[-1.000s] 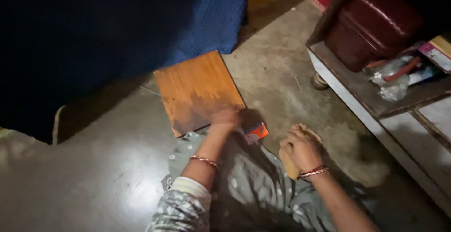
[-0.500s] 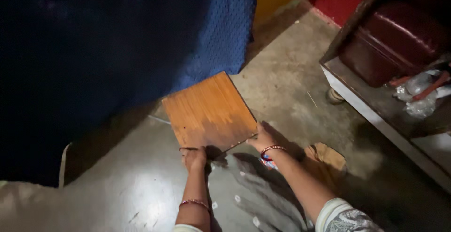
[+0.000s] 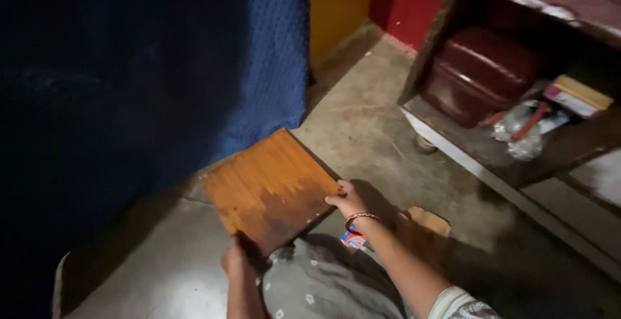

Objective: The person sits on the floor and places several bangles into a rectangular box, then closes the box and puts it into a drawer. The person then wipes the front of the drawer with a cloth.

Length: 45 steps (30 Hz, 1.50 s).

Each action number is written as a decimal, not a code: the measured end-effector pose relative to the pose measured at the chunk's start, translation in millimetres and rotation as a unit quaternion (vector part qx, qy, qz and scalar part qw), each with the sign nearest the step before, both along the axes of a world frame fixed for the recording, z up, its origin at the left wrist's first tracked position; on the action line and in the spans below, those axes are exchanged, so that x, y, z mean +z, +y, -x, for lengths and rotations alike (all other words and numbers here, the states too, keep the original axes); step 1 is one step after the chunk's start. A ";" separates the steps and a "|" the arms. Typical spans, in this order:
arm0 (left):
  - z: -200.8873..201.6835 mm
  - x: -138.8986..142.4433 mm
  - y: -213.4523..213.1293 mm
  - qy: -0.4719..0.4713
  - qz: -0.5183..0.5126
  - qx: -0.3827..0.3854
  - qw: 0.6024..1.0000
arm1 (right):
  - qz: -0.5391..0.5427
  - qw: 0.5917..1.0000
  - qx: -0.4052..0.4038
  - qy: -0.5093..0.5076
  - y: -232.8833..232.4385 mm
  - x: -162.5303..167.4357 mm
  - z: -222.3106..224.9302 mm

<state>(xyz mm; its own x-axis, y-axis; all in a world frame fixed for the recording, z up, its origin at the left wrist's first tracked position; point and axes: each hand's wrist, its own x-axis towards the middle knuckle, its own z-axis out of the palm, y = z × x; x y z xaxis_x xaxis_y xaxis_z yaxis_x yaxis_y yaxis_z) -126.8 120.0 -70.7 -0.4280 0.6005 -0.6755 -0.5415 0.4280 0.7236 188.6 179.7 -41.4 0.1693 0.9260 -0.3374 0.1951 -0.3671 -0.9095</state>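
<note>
While 2 hands, left (image 3: 238,262) & right (image 3: 348,201), grip 1 wooden board (image 3: 270,188), 1 small packet (image 3: 353,240) lies nearby.

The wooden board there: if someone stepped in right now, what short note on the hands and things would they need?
Left hand: grips the wooden board's near corner.
Right hand: grips its right edge.
The board is held tilted above the concrete floor, in front of a blue curtain.
A small orange-and-blue packet lies below the right wrist; a cardboard scrap lies on the floor to the right.
Done: board in both hands. Left: not set down anywhere.
</note>
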 end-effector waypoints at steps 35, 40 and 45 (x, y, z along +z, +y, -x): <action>-211.6 117.7 18.9 -0.200 -0.156 -0.176 0.951 | -0.358 0.813 0.074 -0.453 -144.8 215.8 -195.0; -250.5 63.1 -6.0 0.471 -0.205 -0.428 0.744 | -0.327 0.804 0.029 -0.495 -110.7 227.1 -187.9; -265.2 44.2 -33.5 0.626 -0.044 -0.576 0.525 | -0.314 0.803 0.005 -0.506 -93.9 234.3 -182.9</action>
